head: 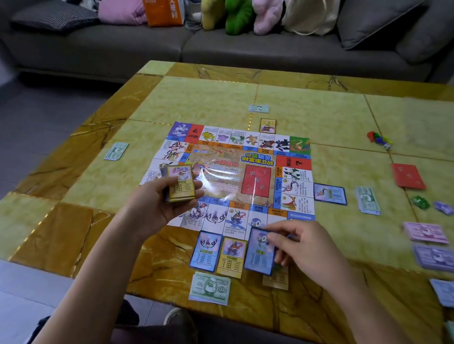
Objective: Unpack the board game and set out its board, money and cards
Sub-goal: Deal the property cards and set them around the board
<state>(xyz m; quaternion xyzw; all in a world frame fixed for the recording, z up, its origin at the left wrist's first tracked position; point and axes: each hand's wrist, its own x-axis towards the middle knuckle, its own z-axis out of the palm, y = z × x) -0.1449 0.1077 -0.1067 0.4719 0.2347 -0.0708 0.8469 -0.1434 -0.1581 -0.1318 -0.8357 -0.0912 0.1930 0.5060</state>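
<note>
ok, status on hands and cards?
Left hand grips card deck over board. Right hand pinches blue card at board's near edge. Tan card lies partly beneath it.

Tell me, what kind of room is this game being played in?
Most likely a home living room: a long grey fabric sofa runs behind the low yellow-and-amber marble-patterned table, and yellow, green and pink plush toys sit on the sofa.

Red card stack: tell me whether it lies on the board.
No, the red card stack lies on the table, well right of the board.
</note>
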